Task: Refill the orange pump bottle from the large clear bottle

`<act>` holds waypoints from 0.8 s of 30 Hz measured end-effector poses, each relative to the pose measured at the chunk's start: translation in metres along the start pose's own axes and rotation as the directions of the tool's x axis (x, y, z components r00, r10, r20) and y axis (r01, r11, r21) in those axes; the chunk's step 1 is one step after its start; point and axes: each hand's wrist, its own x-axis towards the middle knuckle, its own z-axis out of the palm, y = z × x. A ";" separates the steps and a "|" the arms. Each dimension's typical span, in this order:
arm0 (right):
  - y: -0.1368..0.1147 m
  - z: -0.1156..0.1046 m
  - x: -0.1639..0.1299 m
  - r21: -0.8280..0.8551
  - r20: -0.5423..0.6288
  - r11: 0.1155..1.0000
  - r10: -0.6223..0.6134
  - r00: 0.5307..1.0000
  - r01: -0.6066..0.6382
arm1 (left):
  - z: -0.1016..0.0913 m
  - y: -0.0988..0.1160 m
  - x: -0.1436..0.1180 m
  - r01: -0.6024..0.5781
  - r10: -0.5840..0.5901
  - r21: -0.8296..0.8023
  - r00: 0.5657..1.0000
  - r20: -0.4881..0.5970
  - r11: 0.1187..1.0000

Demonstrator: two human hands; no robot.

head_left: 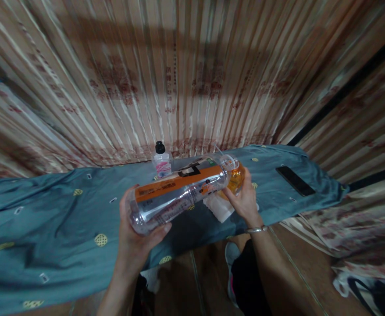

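My left hand point(136, 237) is wrapped around the base of a large clear plastic bottle point(179, 186) with an orange and silver label. The bottle lies tilted, its far end up and to the right. There, my right hand point(245, 199) closes around a clear container with amber liquid point(237, 179), its thumb close to the bottle. The bottle's end overlaps the container, so I cannot tell whether they touch. Under the right hand lies a white tissue-like piece point(220, 210). Behind the large bottle stands a small clear bottle with a black cap point(161, 160) and pink label.
A teal patterned cloth point(64, 228) covers the long narrow table. On its right part lies a black phone point(295, 180). Pleated printed sheeting point(192, 79) hangs right behind the table. At the lower right, a bag point(370, 289) sits on the floor.
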 end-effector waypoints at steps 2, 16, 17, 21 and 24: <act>-0.001 0.000 0.000 0.002 0.001 1.000 0.014 1.000 -0.014 | 0.000 0.002 0.000 -0.018 0.018 0.018 1.000 0.000 1.000; 0.001 0.001 0.000 0.001 0.004 1.000 -0.002 1.000 0.002 | -0.001 0.007 0.001 -0.040 0.040 0.028 0.999 -0.016 0.999; 0.001 0.001 0.000 0.002 0.003 1.000 -0.002 1.000 0.002 | 0.000 0.007 0.001 -0.039 0.039 0.018 0.999 -0.022 0.999; 0.000 0.001 0.001 0.006 0.004 1.000 -0.004 1.000 0.004 | 0.002 0.009 0.000 -0.015 0.016 0.003 0.999 -0.036 1.000; -0.001 0.000 0.001 0.010 0.001 1.000 -0.003 1.000 0.003 | 0.003 0.009 -0.001 -0.011 0.011 -0.003 1.000 -0.019 1.000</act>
